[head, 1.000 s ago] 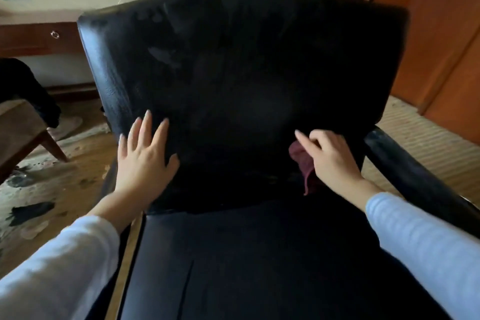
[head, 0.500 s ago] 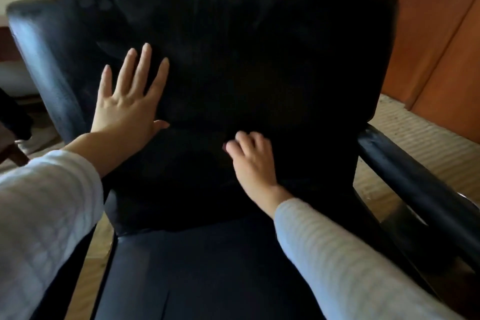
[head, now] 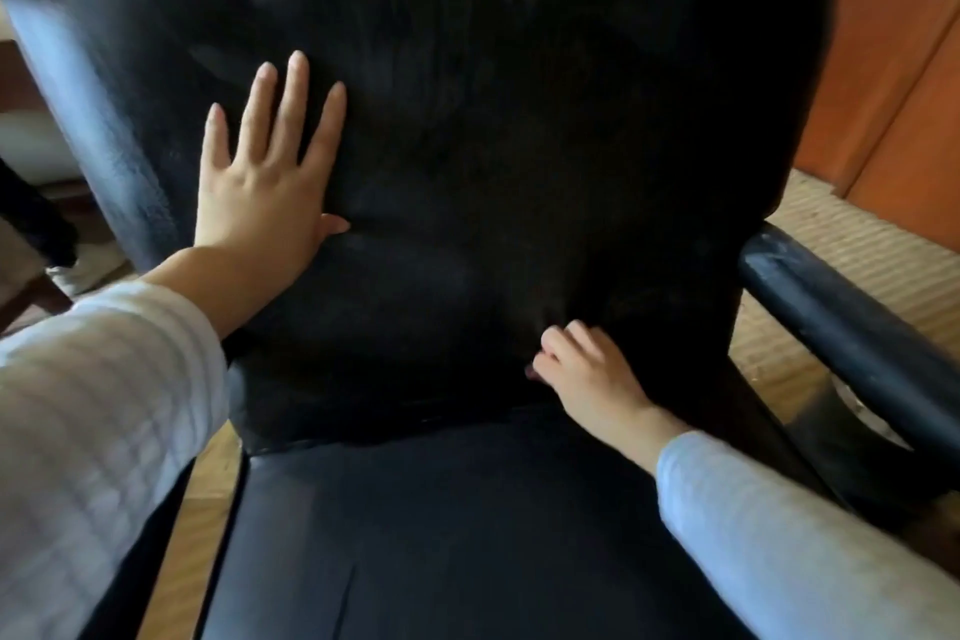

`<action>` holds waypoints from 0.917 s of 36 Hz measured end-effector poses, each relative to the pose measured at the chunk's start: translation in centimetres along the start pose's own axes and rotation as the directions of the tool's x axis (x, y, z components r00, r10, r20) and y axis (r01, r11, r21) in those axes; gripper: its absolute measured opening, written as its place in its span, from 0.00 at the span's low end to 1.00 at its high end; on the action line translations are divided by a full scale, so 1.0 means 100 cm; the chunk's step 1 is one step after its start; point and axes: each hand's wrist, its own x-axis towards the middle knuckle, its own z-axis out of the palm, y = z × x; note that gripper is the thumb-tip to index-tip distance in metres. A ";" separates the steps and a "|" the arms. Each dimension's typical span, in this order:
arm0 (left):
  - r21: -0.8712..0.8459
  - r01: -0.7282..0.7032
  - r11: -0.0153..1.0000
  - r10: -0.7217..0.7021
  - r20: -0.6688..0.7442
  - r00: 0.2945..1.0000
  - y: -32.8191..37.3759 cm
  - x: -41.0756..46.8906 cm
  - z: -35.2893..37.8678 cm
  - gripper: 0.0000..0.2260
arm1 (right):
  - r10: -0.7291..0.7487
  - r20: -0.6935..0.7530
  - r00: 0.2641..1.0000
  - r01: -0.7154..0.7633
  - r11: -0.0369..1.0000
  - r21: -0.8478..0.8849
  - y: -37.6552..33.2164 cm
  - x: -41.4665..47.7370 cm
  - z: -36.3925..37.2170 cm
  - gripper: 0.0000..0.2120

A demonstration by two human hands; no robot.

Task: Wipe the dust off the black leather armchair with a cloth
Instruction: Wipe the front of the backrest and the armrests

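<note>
1. Black leather armchair (head: 519, 120): backrest lies under both hands, seat (head: 441, 535) below them.
2. Cloth (head: 530, 372): only a dark-red sliver shows under the right hand (head: 587, 372), low on the backrest just above the seat crease.
3. Right hand: fingers curled over the cloth, against the leather.
4. Left hand (head: 260, 182): flat, fingers spread, pressed on the backrest, higher and left of the right hand.
5. Armrest (head: 857, 327): right of the right hand, apart.

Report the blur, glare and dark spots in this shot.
Head view: motion blur softens the armchair along its left edge and both sleeves; pale sheen on that edge and the armrest; backrest centre near-black; the cloth under the right hand barely shows.
</note>
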 end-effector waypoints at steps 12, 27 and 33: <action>-0.020 0.033 0.999 -0.033 0.011 0.999 0.001 -0.001 -0.001 0.52 | 0.515 -0.335 0.789 -0.449 0.856 0.257 0.058 0.096 -0.090 0.15; -0.004 -0.055 0.998 0.055 -0.044 0.998 -0.006 0.001 0.012 0.48 | 0.426 -0.036 0.904 -0.422 0.902 0.085 -0.053 -0.014 0.037 0.06; -0.017 -0.072 0.997 0.071 -0.060 0.996 -0.006 -0.001 0.012 0.48 | 0.904 -0.015 0.427 -0.855 0.410 0.318 0.014 -0.054 0.008 0.10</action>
